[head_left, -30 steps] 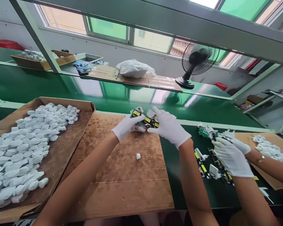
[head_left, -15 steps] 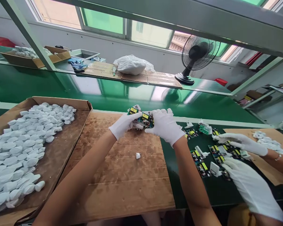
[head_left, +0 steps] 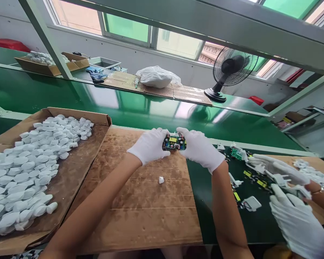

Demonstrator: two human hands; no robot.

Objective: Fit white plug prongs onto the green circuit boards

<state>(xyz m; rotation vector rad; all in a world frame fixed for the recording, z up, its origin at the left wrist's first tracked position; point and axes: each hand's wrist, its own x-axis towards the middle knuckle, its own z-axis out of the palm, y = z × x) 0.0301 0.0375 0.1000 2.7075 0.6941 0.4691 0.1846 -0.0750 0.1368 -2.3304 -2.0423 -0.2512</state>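
Note:
A green circuit board (head_left: 174,142) with a yellow transformer and other small parts is held up above the far end of the brown cardboard sheet (head_left: 140,201). My left hand (head_left: 150,145), in a white glove, is closed on the board's left end. On its right end my right hand (head_left: 199,146), gloved the same way, is closed too. My fingers hide the edges and underside of the board. A small white piece (head_left: 161,180) lies on the cardboard below my hands.
A cardboard tray (head_left: 78,172) of many white plastic pieces stands at left. At right, a co-worker's gloved hands (head_left: 297,216) handle circuit boards with white parts (head_left: 259,180) on the green bench. A fan (head_left: 229,70) stands behind, beside a white plastic bag (head_left: 158,77).
My left hand has moved right and wrapped round the board end. Two boards showed between my hands before; one shows now. The co-worker's hands have lifted white parts.

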